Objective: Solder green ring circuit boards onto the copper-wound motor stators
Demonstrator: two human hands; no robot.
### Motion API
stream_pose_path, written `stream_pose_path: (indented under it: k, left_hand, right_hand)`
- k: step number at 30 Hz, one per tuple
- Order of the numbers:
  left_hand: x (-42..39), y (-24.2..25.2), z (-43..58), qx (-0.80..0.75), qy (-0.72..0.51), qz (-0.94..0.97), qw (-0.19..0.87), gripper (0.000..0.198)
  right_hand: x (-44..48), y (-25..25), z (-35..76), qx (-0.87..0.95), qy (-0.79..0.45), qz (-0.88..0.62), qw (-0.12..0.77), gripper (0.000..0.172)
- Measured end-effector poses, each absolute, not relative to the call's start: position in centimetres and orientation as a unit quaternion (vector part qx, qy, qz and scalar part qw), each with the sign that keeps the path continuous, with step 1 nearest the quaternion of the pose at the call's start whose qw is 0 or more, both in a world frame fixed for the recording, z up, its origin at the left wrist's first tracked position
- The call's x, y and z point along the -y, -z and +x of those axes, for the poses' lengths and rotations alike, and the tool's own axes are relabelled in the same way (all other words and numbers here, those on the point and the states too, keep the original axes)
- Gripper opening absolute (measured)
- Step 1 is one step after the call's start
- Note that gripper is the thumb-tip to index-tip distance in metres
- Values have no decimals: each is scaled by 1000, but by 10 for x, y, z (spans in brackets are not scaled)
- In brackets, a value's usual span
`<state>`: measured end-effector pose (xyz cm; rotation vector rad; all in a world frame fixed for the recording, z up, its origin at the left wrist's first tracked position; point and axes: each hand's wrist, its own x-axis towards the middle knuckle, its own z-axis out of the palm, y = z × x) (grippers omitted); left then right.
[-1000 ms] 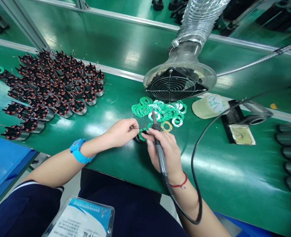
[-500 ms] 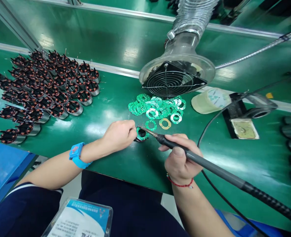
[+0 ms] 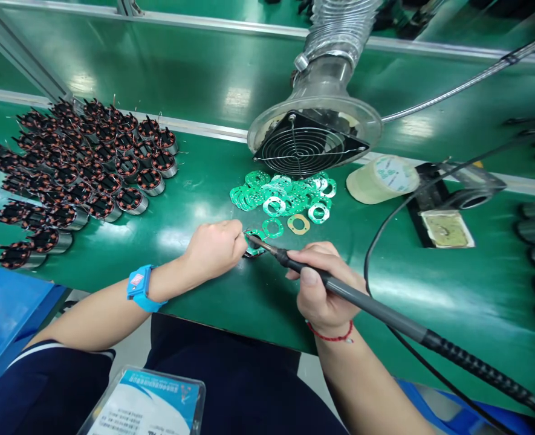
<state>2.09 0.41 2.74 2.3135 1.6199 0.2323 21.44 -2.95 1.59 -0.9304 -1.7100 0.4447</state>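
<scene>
My right hand (image 3: pixel 326 287) is closed around a soldering iron (image 3: pixel 376 311), whose tip reaches over a ring-shaped green circuit board (image 3: pixel 259 248). This board sits on a wound motor stator, mostly hidden beneath it on the bench. At the board's left edge, my left hand (image 3: pixel 215 251) is closed, fingers pinched together. A thin strand shows by its fingertips, but what they hold is hidden. Just beyond the board lie a loose green ring board (image 3: pixel 273 228) and a tan ring (image 3: pixel 298 224). Farther back is a pile of green ring boards (image 3: pixel 285 192).
Many copper-wound stators (image 3: pixel 104 163) stand at the left. A fume extractor hood (image 3: pixel 315 136) with a fan grille overhangs the pile. To the right are a tape roll (image 3: pixel 382 179), an iron stand (image 3: pixel 469 193) with a pad (image 3: pixel 447 229), and a black cable (image 3: pixel 369 260).
The soldering iron's tip has shifted slightly left and down across the ring board. The whole view has moved a little; my left hand keeps its pinch beside the board.
</scene>
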Motion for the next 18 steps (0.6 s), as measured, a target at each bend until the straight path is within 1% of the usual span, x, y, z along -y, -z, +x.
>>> stream_pose_path:
  k: [5,10,14,18]
  left_hand:
    - [-4,-27,23,-570,-72,808,132,28]
    - [-4,-30,25,-577,-62,804,132,28]
    - [-3,-28,25,-577,-70,804,124,28]
    - [-3,-25,25,-579,-79,804,112,29]
  right_hand:
    - [29,-16,215,739,-170,-377,532,18]
    - [29,-15,215,731,-163,-371,549,18]
    - [28,-16,214,735,-174,-375,538,17]
    - [29,-15,214,729,-171,-371,549,17]
